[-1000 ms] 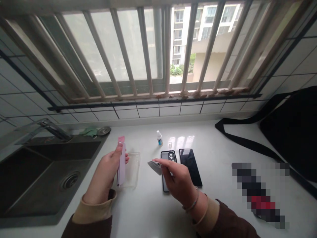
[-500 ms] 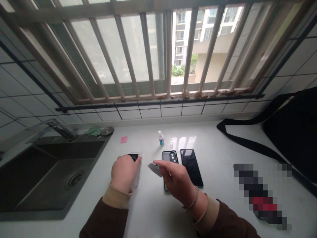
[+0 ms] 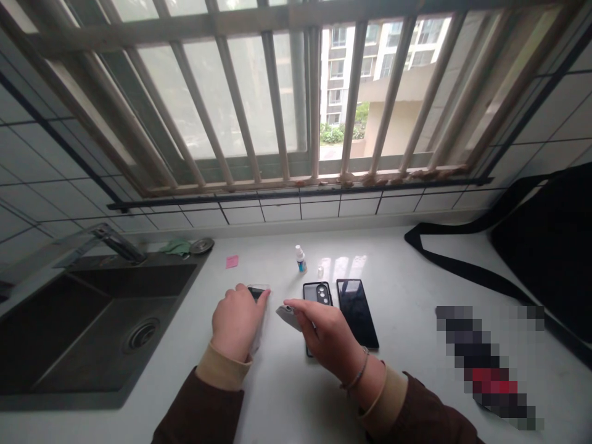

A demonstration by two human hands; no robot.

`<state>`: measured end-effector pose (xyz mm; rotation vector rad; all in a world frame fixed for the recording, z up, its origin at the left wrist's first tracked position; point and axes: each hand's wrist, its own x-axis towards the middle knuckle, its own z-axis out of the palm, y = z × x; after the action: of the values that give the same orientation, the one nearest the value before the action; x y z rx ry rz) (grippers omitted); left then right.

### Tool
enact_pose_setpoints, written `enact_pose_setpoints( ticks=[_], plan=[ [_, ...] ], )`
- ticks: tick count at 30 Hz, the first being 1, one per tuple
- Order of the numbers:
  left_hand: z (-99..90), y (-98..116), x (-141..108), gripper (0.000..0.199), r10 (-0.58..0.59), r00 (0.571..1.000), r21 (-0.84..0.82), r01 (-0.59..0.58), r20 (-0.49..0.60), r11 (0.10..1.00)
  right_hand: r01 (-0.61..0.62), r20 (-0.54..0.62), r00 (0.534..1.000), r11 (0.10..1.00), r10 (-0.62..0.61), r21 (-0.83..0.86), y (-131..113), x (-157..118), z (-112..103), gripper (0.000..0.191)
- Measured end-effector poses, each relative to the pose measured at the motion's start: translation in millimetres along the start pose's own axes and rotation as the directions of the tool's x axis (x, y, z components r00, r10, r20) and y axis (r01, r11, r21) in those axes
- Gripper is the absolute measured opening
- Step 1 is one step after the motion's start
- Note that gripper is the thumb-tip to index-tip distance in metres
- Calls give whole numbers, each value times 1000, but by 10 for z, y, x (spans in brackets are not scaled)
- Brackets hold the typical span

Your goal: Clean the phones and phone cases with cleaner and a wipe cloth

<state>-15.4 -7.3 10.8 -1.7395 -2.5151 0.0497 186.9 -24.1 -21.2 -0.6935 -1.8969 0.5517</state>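
Observation:
My left hand (image 3: 235,324) is closed over a flat, dark phone-like thing in a clear case (image 3: 258,295) on the counter, mostly hidden by the palm and fingers. In my right hand (image 3: 326,330) a small grey cloth (image 3: 287,316) is pinched between thumb and fingers, held above the counter. Just beyond and partly under that hand lies a black phone case (image 3: 317,291) with camera holes. To its right is a black phone (image 3: 357,311), screen up. Behind them stands a small white spray bottle (image 3: 300,260), with a clear cap (image 3: 320,271) beside it.
At the left is a sunken dark sink (image 3: 92,327) with a faucet (image 3: 120,243). A pink paper note (image 3: 232,262) lies behind my left hand. A black bag strap (image 3: 462,269) crosses the right side, near a blurred-out item (image 3: 485,364). A barred window rises behind the counter.
My left hand has shifted slightly right together with the clear-cased thing, its thumb now along the right edge. My right hand and the grey cloth stay almost still.

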Motion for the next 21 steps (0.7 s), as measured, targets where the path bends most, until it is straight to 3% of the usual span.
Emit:
enact_pose_setpoints(
  ticks=[7,14,18,21],
  plan=[
    [-102,-95,-268,69,-11,979,10,9,203,1000,-22,18,1000,1000,22,10,-1,3,2,30],
    [-47,-57,-335,52,-2,987,14,0,163,1000,-45,45,998,999,44,21,-2,2,6,29],
    [-50,-28,-346,53,7,988,2,-8,151,1000,-53,59,997,998,52,16,-2,4,5,29],
    [-100,-171,-276,63,88,979,-59,-78,187,995,-58,65,996,998,57,12,-3,5,2,29]
  ],
)
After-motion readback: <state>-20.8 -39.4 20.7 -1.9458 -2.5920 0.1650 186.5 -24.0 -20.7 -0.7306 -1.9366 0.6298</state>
